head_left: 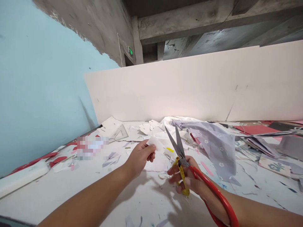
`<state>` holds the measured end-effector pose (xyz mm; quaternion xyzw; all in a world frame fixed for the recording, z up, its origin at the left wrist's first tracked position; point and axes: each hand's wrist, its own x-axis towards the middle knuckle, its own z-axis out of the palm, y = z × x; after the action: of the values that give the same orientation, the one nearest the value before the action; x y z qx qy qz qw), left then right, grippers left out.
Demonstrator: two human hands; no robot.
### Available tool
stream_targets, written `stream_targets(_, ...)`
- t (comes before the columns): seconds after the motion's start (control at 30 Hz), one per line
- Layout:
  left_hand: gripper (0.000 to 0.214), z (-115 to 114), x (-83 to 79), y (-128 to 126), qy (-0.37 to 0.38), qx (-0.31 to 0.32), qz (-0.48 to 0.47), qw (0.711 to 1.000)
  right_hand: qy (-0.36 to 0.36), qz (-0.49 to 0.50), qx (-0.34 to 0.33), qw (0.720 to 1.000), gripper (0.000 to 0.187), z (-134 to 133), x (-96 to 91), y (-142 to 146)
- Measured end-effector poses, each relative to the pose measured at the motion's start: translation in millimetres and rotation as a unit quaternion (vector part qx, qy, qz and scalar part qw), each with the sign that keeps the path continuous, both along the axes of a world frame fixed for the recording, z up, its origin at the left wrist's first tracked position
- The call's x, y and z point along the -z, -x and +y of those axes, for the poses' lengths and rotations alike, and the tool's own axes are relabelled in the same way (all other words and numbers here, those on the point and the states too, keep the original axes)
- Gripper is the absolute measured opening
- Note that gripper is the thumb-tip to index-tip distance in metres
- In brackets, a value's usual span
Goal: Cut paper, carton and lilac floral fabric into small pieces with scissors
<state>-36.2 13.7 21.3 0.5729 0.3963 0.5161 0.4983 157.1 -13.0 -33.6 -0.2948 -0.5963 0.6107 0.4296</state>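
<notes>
2 hands [142, 154], 1 pr scissors [181, 155]; 1 set sq. [120, 135] nr table's [47, 192] far-L corner; 1 lilac cloth [213, 143] nr far edge.

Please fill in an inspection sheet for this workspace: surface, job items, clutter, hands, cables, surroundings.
Surface: white table, strewn with offcuts.
Job items: red-handled scissors, blades parted; yellow measuring tape; white piece, paper or cloth unclear.
Clutter: lilac floral fabric, set square, red sheet.
Hands: left hand pinches the white piece; right hand holds scissors and tape.
Cables: thin white line on concrete, cable or conduit unclear.
Surroundings: blue wall, white partition, green sign.
</notes>
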Motion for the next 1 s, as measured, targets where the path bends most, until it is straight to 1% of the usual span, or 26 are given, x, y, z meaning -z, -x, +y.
stream_targets(0.07,0.015,-2,-5.5,1,-0.018,0.008,-0.004,1.000,-0.017,0.000,-0.019,1.000,0.046,-2,-7.0,-3)
stream_targets(0.17,0.018,-5,-14.7,-1,-0.044,0.000,0.006,0.999,-0.038,-0.010,-0.037,0.999,0.043,-8,-16.2,-3)
stream_targets(0.37,0.022,-11,-37.7,-13,-0.098,-0.042,0.075,0.991,-0.035,-0.024,-0.030,0.999,0.043,-17,-23.7,-1)
stream_targets(0.47,0.025,-11,-44.2,-19,-0.124,-0.067,0.117,0.983,-0.041,-0.032,-0.025,0.998,0.041,-19,-25.2,-3)
stream_targets(0.53,0.026,-10,-45.2,-22,-0.130,-0.082,0.141,0.978,-0.042,-0.032,-0.023,0.998,0.041,-19,-25.4,-5)
stream_targets(0.63,0.025,-7,-44.0,-26,-0.129,-0.088,0.157,0.975,-0.048,-0.030,-0.025,0.998,0.041,-19,-24.9,-4)
stream_targets(0.87,0.026,-6,-42.4,-33,-0.122,-0.061,0.164,0.977,-0.066,-0.041,-0.023,0.997,0.039,-21,-24.7,-2)
stream_targets(1.0,0.025,-6,-41.3,-36,-0.119,-0.061,0.163,0.977,-0.069,-0.044,-0.023,0.996,0.040,-20,-24.7,-2)
